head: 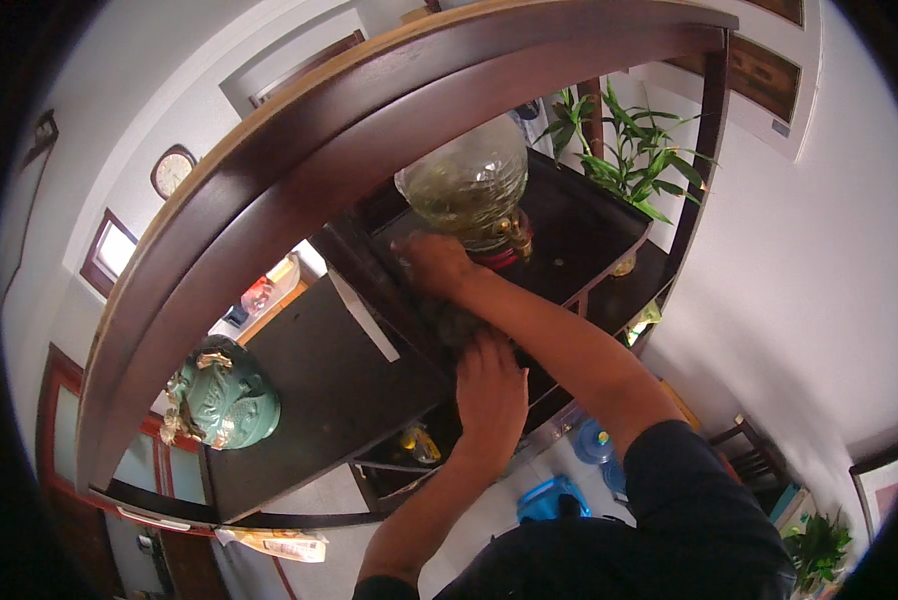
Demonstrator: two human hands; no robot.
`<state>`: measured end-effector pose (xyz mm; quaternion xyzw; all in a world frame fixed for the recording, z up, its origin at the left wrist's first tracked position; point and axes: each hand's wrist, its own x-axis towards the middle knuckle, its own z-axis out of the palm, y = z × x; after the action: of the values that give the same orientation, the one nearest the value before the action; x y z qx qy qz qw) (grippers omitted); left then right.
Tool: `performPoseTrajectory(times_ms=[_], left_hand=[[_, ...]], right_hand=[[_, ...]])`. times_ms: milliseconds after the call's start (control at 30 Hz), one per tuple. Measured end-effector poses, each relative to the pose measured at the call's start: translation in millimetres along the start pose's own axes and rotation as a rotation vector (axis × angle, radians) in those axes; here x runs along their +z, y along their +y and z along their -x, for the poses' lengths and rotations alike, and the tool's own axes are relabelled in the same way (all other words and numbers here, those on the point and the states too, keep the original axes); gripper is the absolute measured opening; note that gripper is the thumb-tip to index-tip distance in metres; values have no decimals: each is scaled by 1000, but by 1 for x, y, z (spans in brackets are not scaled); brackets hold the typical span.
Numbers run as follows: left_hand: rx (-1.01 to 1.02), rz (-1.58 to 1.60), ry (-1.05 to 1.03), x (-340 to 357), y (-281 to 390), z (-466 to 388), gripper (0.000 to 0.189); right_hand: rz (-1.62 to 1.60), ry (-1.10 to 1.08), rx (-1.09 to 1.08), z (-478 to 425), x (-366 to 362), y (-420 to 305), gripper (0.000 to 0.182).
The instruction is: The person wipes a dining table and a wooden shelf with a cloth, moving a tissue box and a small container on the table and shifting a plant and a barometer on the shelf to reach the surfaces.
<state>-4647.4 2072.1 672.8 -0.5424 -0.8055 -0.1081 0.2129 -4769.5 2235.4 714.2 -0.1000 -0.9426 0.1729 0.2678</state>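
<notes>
My right hand point(435, 264) reaches over a dark wooden shelf unit, its fingers curled and blurred beside an upright partition point(378, 281). A round, clear glass bowl point(468, 176) stands just beyond it, with a gold-coloured figure point(521, 234) and a red base at its foot. Nearer to me, my left hand point(492, 390) lies with fingers stretched forward against a dark, blurred patch, possibly a grey cloth point(455, 324). Its fingertips are partly lost in shadow. Whether either hand grips anything is not clear.
A green glazed jar with gold trim point(233, 397) sits on the left shelf point(321, 382). A curved wooden beam point(291, 180) arches across above my hands. Leafy green stems point(636, 161) rise at the right. Below are a yellow item point(419, 444), a blue plastic stool point(552, 499) and a blue water bottle point(593, 441).
</notes>
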Motion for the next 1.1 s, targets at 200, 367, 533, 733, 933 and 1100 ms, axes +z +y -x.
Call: performPoseTrajectory(times_ms=[200, 367, 533, 733, 933, 1100], left_hand=[[-8, -34, -5, 4, 8, -6, 59], [62, 22, 42, 10, 4, -7, 53], [-71, 70, 62, -4, 15, -15, 61], [-214, 46, 11, 11, 13, -40, 67], [-324, -24, -52, 37, 0, -75, 66], [-471, 19, -145, 44, -5, -105, 68]], right_hand=[[3, 187, -26, 41, -33, -19, 42], [-100, 301, -67, 98, -86, -50, 38], [-144, 569, -111, 159, -145, -39, 39], [96, 554, 257, 142, -169, 66, 39], [246, 445, 218, 104, -124, 167, 45], [245, 387, 264, 82, -107, 177, 47]])
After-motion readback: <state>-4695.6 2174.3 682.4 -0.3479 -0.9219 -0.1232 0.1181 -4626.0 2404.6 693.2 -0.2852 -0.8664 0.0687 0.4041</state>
